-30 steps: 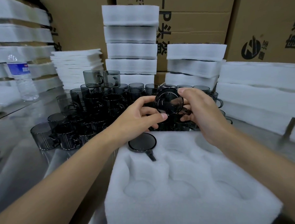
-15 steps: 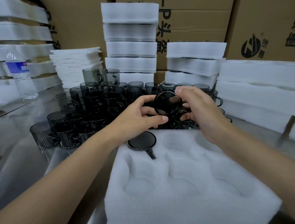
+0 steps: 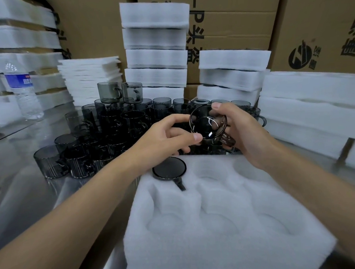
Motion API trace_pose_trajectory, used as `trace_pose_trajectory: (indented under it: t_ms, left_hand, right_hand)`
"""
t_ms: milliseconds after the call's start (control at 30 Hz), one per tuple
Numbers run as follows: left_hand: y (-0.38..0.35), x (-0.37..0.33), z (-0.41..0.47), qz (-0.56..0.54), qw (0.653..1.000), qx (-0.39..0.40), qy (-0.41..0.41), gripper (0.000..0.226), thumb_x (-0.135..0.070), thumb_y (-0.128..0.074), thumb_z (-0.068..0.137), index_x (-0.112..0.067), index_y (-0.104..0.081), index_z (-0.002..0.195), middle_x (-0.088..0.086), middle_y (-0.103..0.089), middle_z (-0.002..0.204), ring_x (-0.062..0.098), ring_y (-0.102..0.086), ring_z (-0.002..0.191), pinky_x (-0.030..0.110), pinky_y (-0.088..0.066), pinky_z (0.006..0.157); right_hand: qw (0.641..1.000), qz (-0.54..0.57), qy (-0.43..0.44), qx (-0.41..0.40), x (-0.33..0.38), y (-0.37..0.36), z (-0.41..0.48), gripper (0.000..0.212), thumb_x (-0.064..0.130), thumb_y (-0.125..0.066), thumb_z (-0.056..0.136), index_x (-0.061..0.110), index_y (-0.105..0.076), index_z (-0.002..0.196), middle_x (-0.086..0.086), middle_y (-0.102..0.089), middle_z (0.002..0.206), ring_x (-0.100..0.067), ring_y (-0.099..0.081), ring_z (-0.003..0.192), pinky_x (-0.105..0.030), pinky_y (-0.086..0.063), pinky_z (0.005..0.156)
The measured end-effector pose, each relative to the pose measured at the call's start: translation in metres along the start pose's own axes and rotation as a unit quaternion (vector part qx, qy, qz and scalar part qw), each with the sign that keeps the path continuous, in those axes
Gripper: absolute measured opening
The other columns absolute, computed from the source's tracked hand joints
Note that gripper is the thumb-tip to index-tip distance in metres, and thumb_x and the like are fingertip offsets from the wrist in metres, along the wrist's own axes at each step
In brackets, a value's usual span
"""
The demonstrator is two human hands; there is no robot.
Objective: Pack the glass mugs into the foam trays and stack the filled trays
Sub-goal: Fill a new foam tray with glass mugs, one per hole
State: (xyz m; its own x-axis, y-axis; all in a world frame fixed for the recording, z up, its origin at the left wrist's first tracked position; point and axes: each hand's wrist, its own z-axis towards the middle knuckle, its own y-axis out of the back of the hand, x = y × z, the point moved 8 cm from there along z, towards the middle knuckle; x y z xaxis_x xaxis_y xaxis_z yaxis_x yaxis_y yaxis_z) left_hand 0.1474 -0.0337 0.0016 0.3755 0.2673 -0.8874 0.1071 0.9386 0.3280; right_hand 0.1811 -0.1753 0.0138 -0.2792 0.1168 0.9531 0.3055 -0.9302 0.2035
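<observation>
Mug (image 3: 207, 124) seemingly turned further, fingers of left hand (image 3: 164, 135) and right hand (image 3: 245, 131) gripping it, steel table (image 3: 32, 191), cartons (image 3: 238, 19)

We see the mug (image 3: 207, 124) as smoky, glossy glass with bright highlights, and the foam tray (image 3: 217, 224) as soft, matt white. The table (image 3: 16, 182) looks like smooth, reflective metal, the boxes (image 3: 238, 22) matt brown cardboard, the bottle (image 3: 25, 96) clear ribbed plastic.

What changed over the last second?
Almost nothing. The left hand and right hand keep hold of the mug, which tilted slightly and sank a touch toward the tray. The packed mug in the far-left pocket and the loose mugs stayed put.
</observation>
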Motion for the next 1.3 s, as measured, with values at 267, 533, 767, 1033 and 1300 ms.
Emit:
trace_pose_trajectory:
  t_ms: [267,533,767,1033,1300]
  left_hand:
    - [-0.003,-0.006,-0.004,-0.024,0.999,0.035,-0.004,0.036,-0.047,-0.059,0.065,-0.035,-0.067,0.098,-0.001,-0.073,0.080,0.011,-0.069,0.075,0.015,-0.049,0.065]
    - [-0.013,-0.009,-0.008,-0.009,0.996,0.090,-0.014,0.046,-0.043,-0.071,0.064,-0.029,-0.065,0.107,-0.005,-0.071,0.080,0.007,-0.066,0.083,0.023,-0.047,0.086]
    - [-0.014,-0.012,-0.009,0.022,0.995,0.090,-0.030,0.039,-0.042,-0.075,0.058,-0.024,-0.067,0.092,-0.009,-0.070,0.086,0.005,-0.064,0.084,0.016,-0.046,0.076]
    - [-0.017,-0.009,-0.008,0.050,0.993,0.102,-0.021,0.034,-0.026,-0.080,0.061,-0.015,-0.066,0.090,-0.013,-0.068,0.081,0.002,-0.063,0.081,0.012,-0.046,0.074]
    - [-0.015,-0.011,-0.008,0.063,0.994,0.086,-0.016,0.031,-0.053,-0.069,0.059,-0.038,-0.071,0.086,-0.009,-0.072,0.092,0.004,-0.066,0.090,0.020,-0.050,0.082]
  right_hand:
    - [0.981,-0.107,0.028,0.162,0.001,-0.013,-0.009,0.047,0.067,-0.051,0.064,0.031,-0.072,0.086,0.001,-0.060,0.071,-0.014,-0.047,0.062,-0.020,-0.036,0.051]
    - [0.976,-0.089,0.045,0.195,0.002,-0.015,-0.014,0.032,0.049,-0.060,0.068,0.023,-0.074,0.082,-0.001,-0.063,0.076,-0.012,-0.045,0.069,-0.034,-0.029,0.065]
    - [0.978,-0.079,0.021,0.194,0.000,-0.016,-0.015,0.046,0.051,-0.065,0.065,0.020,-0.078,0.095,-0.028,-0.065,0.110,-0.052,-0.054,0.107,-0.062,-0.036,0.096]
    - [0.973,-0.096,0.022,0.208,0.003,-0.022,-0.018,0.054,0.053,-0.063,0.066,0.009,-0.074,0.096,-0.045,-0.047,0.112,-0.054,-0.050,0.093,-0.062,-0.035,0.089]
    - [0.961,-0.151,0.042,0.228,0.002,-0.026,-0.019,0.042,0.037,-0.059,0.077,0.002,-0.073,0.096,0.010,-0.054,0.059,-0.003,-0.042,0.062,-0.013,-0.034,0.061]
